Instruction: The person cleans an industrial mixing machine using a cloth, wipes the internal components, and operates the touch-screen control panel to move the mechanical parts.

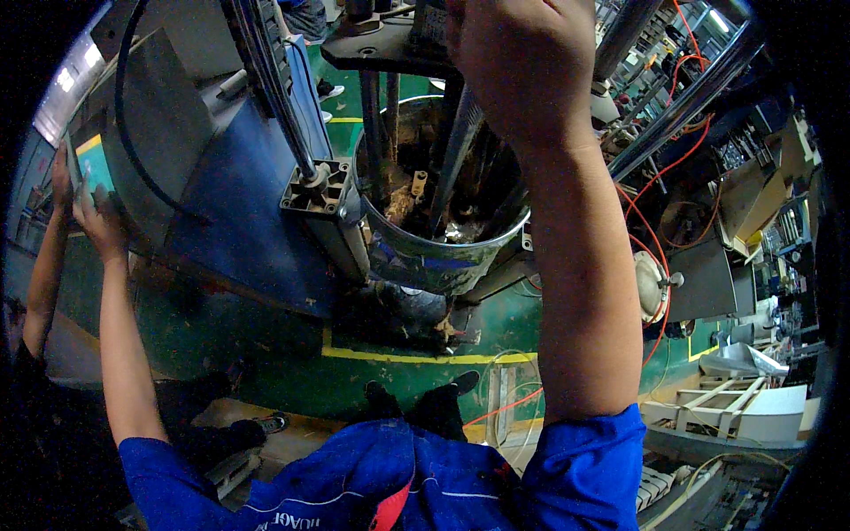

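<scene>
My left hand (102,223) reaches out to the far left, fingers stretched at the lower part of a panel with a teal screen (96,164). My right hand (531,66) is raised at the top, closed like a fist beside the dark plate (376,57) of a machine. Its fingertips are hidden, so what it grips cannot be made out. Below and left of it stands an open metal drum (429,264), stained inside with brown and dark residue. Several metal rods (456,159) reach down into the drum.
Another person's hand (61,181) is at the panel's left edge. An upright column with a chrome rod (305,159) and bracket stands left of the drum. Red hoses (660,190) hang at right. Yellow lines (425,358) mark the green floor.
</scene>
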Demonstrator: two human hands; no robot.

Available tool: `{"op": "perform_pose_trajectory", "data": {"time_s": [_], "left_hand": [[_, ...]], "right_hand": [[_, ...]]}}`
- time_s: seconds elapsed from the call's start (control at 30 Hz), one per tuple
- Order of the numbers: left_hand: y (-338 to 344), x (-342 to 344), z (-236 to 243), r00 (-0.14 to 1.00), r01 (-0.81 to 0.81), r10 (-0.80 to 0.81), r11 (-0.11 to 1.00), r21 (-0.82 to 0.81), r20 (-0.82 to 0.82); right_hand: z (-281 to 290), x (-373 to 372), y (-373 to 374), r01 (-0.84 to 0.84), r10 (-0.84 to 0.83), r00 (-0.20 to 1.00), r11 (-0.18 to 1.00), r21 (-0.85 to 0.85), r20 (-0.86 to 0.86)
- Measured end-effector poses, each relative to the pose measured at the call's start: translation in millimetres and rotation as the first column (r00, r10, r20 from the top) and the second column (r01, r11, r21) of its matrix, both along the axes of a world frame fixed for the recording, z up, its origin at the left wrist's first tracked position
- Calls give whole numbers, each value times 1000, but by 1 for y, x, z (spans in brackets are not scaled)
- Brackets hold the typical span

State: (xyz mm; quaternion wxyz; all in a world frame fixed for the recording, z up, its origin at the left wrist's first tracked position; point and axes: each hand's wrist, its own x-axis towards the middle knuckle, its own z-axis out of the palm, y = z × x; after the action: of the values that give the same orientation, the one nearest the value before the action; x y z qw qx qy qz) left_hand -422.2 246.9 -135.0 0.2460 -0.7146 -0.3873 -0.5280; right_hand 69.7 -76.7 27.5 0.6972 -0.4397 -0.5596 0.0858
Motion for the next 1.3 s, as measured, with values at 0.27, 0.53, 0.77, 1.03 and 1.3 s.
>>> {"op": "perform_pose_trajectory", "data": {"time_s": [0.27,0.53,0.77,1.03,1.3], "left_hand": [[2,0,-1,1000,0,0,1000,-15,21],[4,-3,-4,1000,-4,4,1000,-30,5],[3,-5,1,1000,-5,4,999,-35,-13],[-6,3,1,1000,-19,19,999,-46,-6],[5,-7,-2,1000,-9,9,1000,7,-29]], "right_hand": [[1,3,3,18,-21,999,998,-67,-43],[1,2,-4,-32,32,999,999,-32,-1],[1,1,1,-2,2,1000,1000,-5,8],[2,2,0,17,-18,1000,999,-48,-20],[8,-2,-2,45,-50,997,995,-93,-53]]}}
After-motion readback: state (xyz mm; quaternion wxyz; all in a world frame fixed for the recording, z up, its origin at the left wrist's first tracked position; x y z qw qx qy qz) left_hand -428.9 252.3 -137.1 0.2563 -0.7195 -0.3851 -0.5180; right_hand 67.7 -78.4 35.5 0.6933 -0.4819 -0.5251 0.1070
